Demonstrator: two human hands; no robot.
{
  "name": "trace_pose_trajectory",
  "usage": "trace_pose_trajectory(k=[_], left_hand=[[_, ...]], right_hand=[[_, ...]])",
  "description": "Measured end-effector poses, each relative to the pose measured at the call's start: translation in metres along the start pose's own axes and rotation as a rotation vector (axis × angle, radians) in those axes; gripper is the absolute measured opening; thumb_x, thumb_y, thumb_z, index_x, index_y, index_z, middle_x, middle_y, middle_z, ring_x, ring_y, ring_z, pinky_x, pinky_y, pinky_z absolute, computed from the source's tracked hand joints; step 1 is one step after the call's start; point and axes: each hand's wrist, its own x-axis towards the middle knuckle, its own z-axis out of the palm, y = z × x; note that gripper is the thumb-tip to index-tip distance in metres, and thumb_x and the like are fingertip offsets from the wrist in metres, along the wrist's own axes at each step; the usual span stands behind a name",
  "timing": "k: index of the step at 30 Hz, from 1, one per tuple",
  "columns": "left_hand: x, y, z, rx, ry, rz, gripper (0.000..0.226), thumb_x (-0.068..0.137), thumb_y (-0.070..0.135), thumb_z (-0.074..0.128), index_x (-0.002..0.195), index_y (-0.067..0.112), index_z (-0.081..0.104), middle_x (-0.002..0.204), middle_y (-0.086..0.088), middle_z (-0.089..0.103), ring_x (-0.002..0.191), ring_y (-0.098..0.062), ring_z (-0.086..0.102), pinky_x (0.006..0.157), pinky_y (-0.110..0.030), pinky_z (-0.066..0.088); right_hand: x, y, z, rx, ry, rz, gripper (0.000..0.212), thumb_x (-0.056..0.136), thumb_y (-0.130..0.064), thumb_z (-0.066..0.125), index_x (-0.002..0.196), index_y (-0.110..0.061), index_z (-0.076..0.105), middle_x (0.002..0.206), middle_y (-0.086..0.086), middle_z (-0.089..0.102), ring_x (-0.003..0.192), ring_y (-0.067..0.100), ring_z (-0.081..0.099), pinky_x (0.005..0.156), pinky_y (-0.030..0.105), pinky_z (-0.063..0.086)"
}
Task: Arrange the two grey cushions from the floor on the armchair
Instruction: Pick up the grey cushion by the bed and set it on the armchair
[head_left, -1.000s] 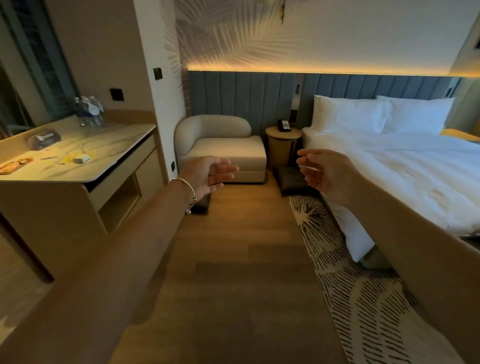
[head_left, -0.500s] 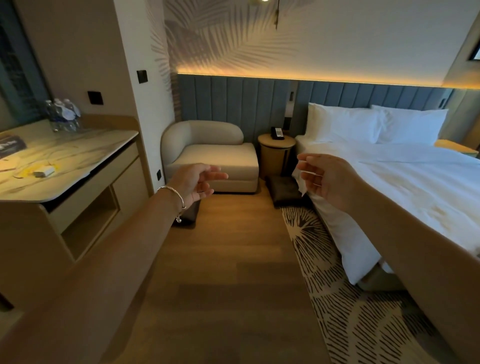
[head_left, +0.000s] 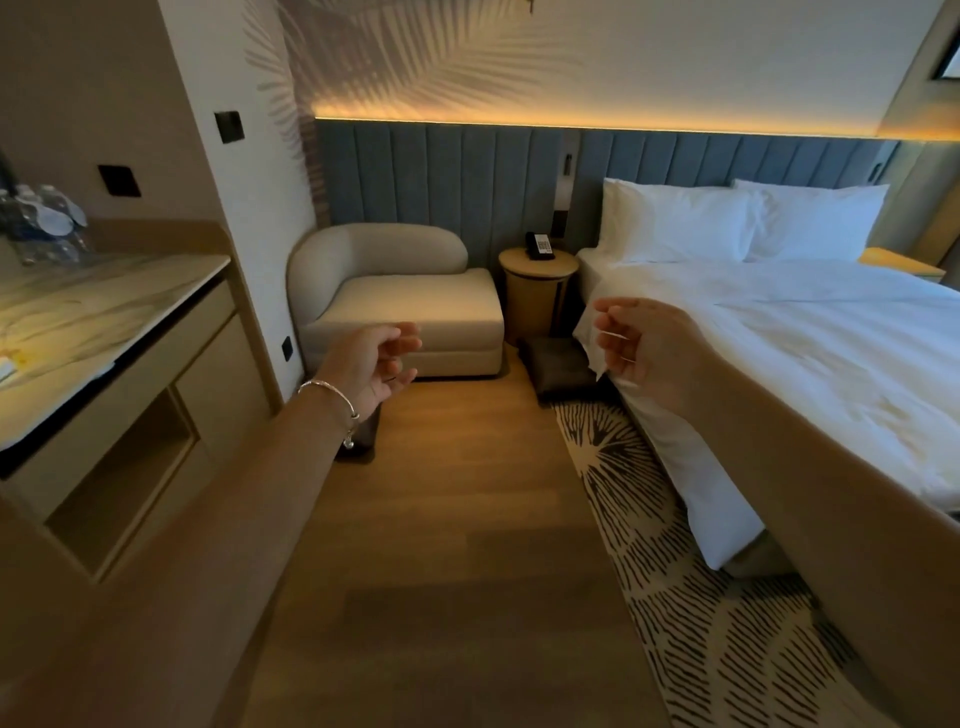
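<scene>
Both arms reach forward toward the armchair (head_left: 410, 306). The left hand (head_left: 371, 366) and the right hand (head_left: 641, 348) are loosely open, fingers curled, and hold nothing. One grey cushion (head_left: 558, 364) lies on the floor right of the armchair, beside the bed (head_left: 779, 332), apart from the fingers. A dark thing below the left hand is mostly hidden.

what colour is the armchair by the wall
The armchair is cream, off-white, with no pattern; the head view, the only one, shows it.
</scene>
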Motion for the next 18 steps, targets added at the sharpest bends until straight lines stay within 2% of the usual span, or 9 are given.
trace_pose_trajectory(k=[2,5,11,14,18], left_hand=[[0.018,-0.004,0.0,-0.01,0.006,-0.016,0.022,0.092,0.01,0.044,0.084,0.012,0.065,0.069,0.002,0.054,0.058,-0.008,0.038,0.086,-0.034,0.046],[0.051,-0.003,0.003,-0.005,0.014,-0.022,0.021,0.091,0.009,0.044,0.086,0.012,0.064,0.069,0.003,0.047,0.058,-0.008,0.039,0.083,-0.031,0.046],[0.123,0.005,0.013,-0.01,-0.059,-0.021,0.018,0.092,0.011,0.045,0.091,0.011,0.063,0.057,0.006,0.048,0.043,-0.003,0.045,0.078,-0.029,0.048],[0.158,0.011,0.018,-0.021,-0.073,-0.015,0.02,0.092,0.01,0.044,0.091,0.01,0.063,0.051,0.008,0.048,0.041,-0.003,0.044,0.077,-0.029,0.047],[0.198,0.021,0.024,-0.063,-0.01,-0.029,0.021,0.093,0.009,0.042,0.085,0.01,0.062,0.055,0.005,0.044,0.046,-0.005,0.039,0.074,-0.027,0.046]], right_hand=[[0.017,-0.001,0.002,-0.007,0.014,-0.002,0.019,0.093,-0.013,0.046,0.092,-0.014,0.065,0.075,-0.001,0.062,0.07,0.01,0.059,0.057,0.021,0.048],[0.047,0.003,0.004,-0.007,0.025,-0.017,0.02,0.093,-0.012,0.045,0.092,-0.013,0.066,0.072,-0.001,0.061,0.067,0.01,0.059,0.055,0.02,0.049],[0.121,0.013,0.009,-0.021,0.016,-0.01,0.02,0.093,-0.012,0.045,0.092,-0.014,0.065,0.07,-0.001,0.061,0.065,0.01,0.058,0.052,0.019,0.048],[0.166,0.011,0.014,-0.007,0.001,-0.006,0.02,0.093,-0.013,0.046,0.089,-0.015,0.066,0.069,-0.002,0.062,0.065,0.009,0.059,0.053,0.019,0.048],[0.223,0.008,0.023,0.024,-0.072,-0.001,0.022,0.093,-0.012,0.044,0.089,-0.015,0.066,0.058,-0.007,0.065,0.064,0.009,0.06,0.056,0.02,0.05]])
